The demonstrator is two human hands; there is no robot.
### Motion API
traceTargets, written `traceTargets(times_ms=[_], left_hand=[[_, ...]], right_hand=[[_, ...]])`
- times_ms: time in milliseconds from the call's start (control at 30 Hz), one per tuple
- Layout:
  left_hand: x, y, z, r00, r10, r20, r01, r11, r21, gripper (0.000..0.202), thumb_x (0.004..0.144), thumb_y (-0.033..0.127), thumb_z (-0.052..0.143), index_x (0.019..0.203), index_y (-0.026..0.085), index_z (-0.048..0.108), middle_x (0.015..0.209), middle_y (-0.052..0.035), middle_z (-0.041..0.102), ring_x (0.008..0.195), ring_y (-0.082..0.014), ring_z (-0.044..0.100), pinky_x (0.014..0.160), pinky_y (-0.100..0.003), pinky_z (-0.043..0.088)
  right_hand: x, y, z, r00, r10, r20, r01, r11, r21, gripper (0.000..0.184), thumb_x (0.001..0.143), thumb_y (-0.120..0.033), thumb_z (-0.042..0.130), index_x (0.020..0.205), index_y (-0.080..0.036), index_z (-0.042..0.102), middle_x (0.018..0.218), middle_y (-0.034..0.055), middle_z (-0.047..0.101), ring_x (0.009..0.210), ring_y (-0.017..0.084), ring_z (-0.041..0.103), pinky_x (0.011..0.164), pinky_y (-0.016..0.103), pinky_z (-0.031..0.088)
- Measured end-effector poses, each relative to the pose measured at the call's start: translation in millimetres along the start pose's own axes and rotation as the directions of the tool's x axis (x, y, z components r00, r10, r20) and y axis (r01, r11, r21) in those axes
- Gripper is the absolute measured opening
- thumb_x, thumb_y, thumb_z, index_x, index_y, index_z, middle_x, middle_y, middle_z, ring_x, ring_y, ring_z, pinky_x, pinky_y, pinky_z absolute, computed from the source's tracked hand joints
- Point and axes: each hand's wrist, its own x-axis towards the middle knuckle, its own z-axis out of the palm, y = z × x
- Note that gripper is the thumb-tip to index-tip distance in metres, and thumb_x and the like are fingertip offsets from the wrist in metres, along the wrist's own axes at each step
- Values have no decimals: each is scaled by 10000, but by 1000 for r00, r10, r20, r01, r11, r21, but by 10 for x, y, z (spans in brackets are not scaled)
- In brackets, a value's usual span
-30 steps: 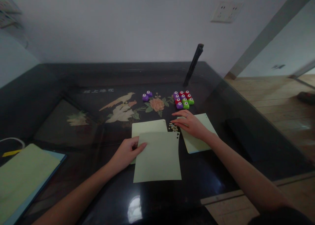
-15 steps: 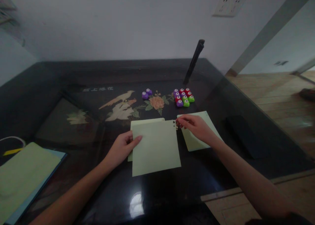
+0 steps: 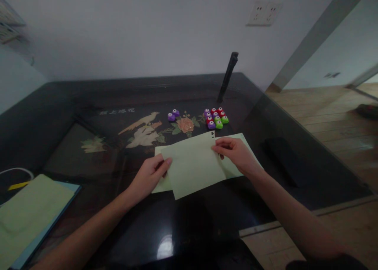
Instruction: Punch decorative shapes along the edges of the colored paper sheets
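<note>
Between my two hands a pale green sheet of paper (image 3: 193,163) is held tilted over the dark table. My left hand (image 3: 152,171) pinches its left edge, thumb on top. The right edge is pinched by the thumb and fingers of my right hand (image 3: 232,150). Small punched shapes show at the sheet's upper right corner, just above my right fingertips. A second pale sheet (image 3: 161,186) lies beneath it on the left, mostly covered. Another sheet (image 3: 245,142) lies on the right, partly under my right hand and wrist.
Several purple, red and green craft punches (image 3: 215,118) stand grouped behind the papers, with two purple punches (image 3: 173,115) further left. A black stand (image 3: 228,77) rises at the back. A paper stack (image 3: 32,211) is at left, a dark flat object (image 3: 280,159) at right.
My right hand has moved from the punched corner down to the sheet's right edge. The held sheet has turned and shifted right, partly over the right-hand sheet.
</note>
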Motion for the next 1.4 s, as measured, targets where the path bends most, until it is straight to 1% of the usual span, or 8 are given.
traceTargets(times_ms=[167,267,367,500,633,800,1000,1400], left_hand=[[390,312,179,989,108,105,-98,990,-98,194,848,325,501,804,156,586,600,23,525,502,-115,494,494,-236,416],[789,434,436,974,220,50,-218,975,-44,142,840,238,521,768,141,596,569,30,506,503,-110,500,497,-223,408],[1132,482,749,968,248,28,-248,969,-13,118,840,188,545,907,124,619,682,-1,617,590,-119,566,573,-227,444],[1303,455,1078,972,233,36,-234,972,23,533,769,155,651,1268,102,473,678,2,650,626,-151,606,630,-255,466],[1225,419,1190,976,181,121,-199,968,156,762,757,154,675,1415,136,291,677,5,676,635,-175,643,678,-286,479],[1142,433,1144,978,95,188,-157,924,348,572,770,167,660,1276,156,394,677,-8,688,628,-206,659,689,-321,483],[1138,402,1127,975,73,210,-163,879,448,384,787,173,652,1118,187,457,730,-35,691,705,-247,676,709,-348,479],[1126,338,1163,962,76,263,-214,806,551,290,811,202,645,1063,200,500,812,-73,694,767,-267,678,709,-355,483]], right_hand=[[-21,-5,-370,979,-51,-200,53,999,3,270,607,-372,771,756,-174,665,628,-1,643,511,108,524,485,258,434],[9,32,-697,934,-30,-355,53,997,55,288,567,-324,801,782,-179,676,652,3,665,540,115,565,521,253,456],[52,118,-1022,894,-14,-448,47,997,61,325,540,-302,822,805,-185,674,635,-9,662,541,120,582,535,251,468],[63,287,-1284,894,38,-447,-71,996,-58,350,563,-323,803,850,-170,673,599,-6,658,475,117,545,473,247,427],[46,434,-1314,917,77,-392,-157,972,-174,333,583,-340,772,836,-153,665,570,2,653,465,123,534,463,253,415],[63,543,-1264,952,59,-299,-153,941,-302,317,634,-391,728,845,-167,656,560,1,647,479,145,553,470,266,424],[80,603,-1236,965,-29,-261,-100,879,-467,279,676,-404,688,842,-181,668,629,22,665,527,169,596,497,287,441],[81,574,-1171,957,-112,-268,-93,756,-648,269,685,-294,657,929,-182,657,617,-4,611,547,159,556,542,289,423]])
